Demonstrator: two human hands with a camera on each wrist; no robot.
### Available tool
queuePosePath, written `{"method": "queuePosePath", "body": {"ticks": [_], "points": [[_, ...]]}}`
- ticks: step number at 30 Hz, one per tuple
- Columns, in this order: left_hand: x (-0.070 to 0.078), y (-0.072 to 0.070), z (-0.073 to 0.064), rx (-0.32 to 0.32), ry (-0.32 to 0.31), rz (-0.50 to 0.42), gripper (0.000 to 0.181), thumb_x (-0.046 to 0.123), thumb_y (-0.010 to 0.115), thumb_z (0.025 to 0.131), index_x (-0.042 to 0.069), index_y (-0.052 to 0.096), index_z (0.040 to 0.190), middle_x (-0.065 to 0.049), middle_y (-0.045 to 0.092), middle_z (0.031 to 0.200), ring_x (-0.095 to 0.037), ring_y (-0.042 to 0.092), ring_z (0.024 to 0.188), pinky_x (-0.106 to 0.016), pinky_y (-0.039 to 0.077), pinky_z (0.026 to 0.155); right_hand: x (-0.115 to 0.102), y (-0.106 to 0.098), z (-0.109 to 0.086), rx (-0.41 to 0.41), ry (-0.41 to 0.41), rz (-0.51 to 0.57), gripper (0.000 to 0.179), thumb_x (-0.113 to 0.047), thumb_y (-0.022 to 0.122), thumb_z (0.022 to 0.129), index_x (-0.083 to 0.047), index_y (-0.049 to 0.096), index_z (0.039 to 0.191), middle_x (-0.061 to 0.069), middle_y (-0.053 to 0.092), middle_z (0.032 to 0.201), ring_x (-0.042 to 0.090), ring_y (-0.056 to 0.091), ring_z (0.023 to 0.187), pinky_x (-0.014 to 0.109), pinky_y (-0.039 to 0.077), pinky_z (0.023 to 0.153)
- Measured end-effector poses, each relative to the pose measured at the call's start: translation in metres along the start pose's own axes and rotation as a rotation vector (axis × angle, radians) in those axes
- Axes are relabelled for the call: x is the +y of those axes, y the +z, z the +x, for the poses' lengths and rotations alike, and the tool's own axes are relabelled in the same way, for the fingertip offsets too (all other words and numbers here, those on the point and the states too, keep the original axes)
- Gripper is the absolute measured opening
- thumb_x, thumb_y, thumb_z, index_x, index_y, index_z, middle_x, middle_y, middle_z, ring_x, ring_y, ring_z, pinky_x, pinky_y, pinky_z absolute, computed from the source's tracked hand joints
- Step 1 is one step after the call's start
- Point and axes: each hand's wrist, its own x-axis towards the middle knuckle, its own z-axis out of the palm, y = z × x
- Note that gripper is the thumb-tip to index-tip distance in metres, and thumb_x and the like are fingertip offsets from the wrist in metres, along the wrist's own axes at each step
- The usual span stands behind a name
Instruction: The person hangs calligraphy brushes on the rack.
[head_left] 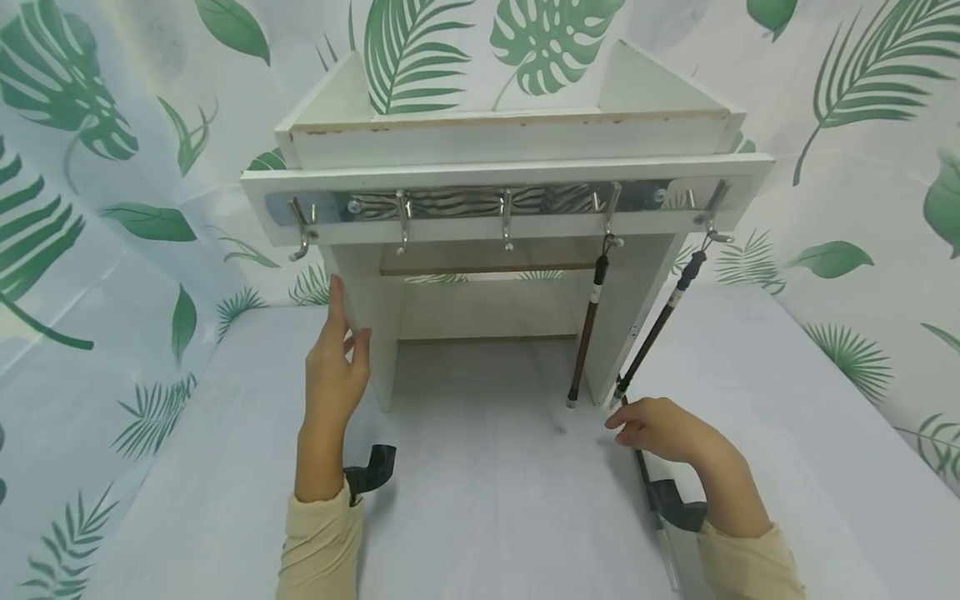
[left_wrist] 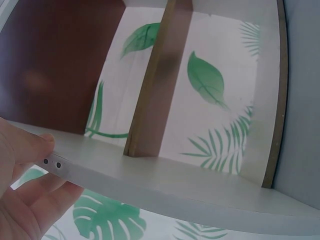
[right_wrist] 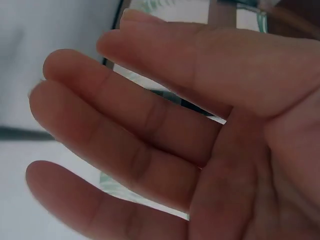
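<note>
A white cabinet point(head_left: 510, 148) carries a front rail point(head_left: 450, 229) with several metal hooks. My left hand point(head_left: 337, 367) is at the front edge of its left side panel point(head_left: 375, 333), index finger straight up. In the left wrist view, thumb and fingers lie on either side of the panel edge point(left_wrist: 120, 182) by two small holes. A slim brown rod point(head_left: 589, 325) and a dark rod point(head_left: 660, 321) hang by loops from the two rightmost hooks. My right hand point(head_left: 667, 429) is beside the dark rod's lower end, fingers spread in the right wrist view.
Another thin dark rod point(head_left: 642, 468) lies on the pale table point(head_left: 487, 500), partly hidden behind the right hand. A brown-edged shelf board point(head_left: 495, 268) spans the cabinet's inside. Leaf-patterned sheeting point(head_left: 862, 100) surrounds it. Black wrist mounts point(head_left: 373, 471) stick out from the forearms.
</note>
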Motion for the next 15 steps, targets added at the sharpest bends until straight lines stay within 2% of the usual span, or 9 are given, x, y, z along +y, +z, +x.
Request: {"method": "queuePosePath", "body": {"ticks": [4, 7, 15], "points": [[0.000, 0.001, 0.000, 0.008, 0.008, -0.002, 0.072, -0.004, 0.051, 0.089, 0.012, 0.011, 0.148, -0.014, 0.030, 0.147, -0.039, 0.048, 0.119, -0.045, 0.054, 0.083, 0.007, -0.003, 0.000, -0.026, 0.111, 0.056, 0.026, -0.006, 0.058, 0.084, 0.000, 0.064, 0.109, 0.010, 0.067, 0.086, 0.018, 0.062, 0.073, 0.034, 0.055, 0.059], [0.000, 0.001, 0.001, 0.010, 0.007, -0.002, 0.072, -0.004, 0.051, 0.089, 0.012, 0.012, 0.147, -0.015, 0.030, 0.147, -0.038, 0.047, 0.120, -0.044, 0.054, 0.083, 0.012, -0.005, 0.000, -0.024, 0.166, 0.051, 0.031, -0.006, 0.058, 0.085, 0.001, 0.060, 0.115, 0.013, 0.067, 0.089, 0.018, 0.062, 0.071, 0.034, 0.056, 0.057], [0.001, 0.000, 0.001, -0.001, -0.013, -0.005, 0.071, -0.004, 0.051, 0.089, 0.011, 0.012, 0.147, -0.016, 0.031, 0.146, -0.038, 0.045, 0.122, -0.045, 0.054, 0.084, 0.023, -0.001, 0.006, 0.016, 0.250, 0.028, 0.062, -0.009, 0.061, 0.084, 0.008, 0.031, 0.135, 0.022, 0.064, 0.095, 0.020, 0.062, 0.069, 0.034, 0.056, 0.057]]}}
